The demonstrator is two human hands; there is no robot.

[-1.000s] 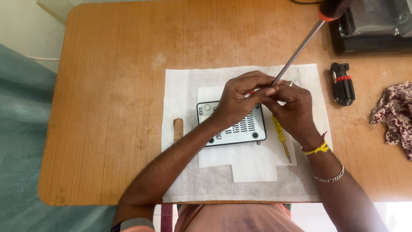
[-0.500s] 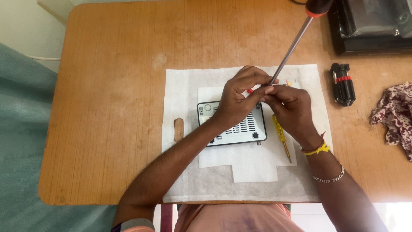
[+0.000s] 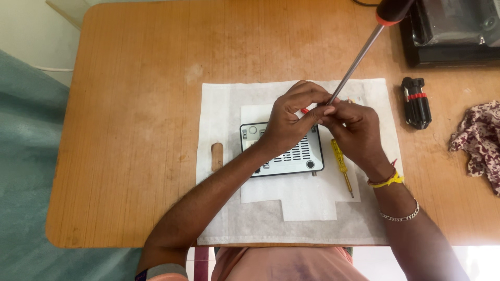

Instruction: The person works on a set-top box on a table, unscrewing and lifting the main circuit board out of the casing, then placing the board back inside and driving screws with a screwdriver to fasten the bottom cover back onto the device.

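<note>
From the head camera, the left hand and right hand meet over the far right corner of a small grey electronic box, which lies underside up on white paper sheets spread on the wooden desk. Both grips are pressed together, pinching the lower shaft of a long screwdriver. Its red-collared black handle has swung further up and away over the last second, so the shaft now stands steeper, while the tip stays at the same corner, hidden by fingers. A yellow tester screwdriver lies just beside the box; a stubby black screwdriver rests well apart, near a patterned cloth.
</note>
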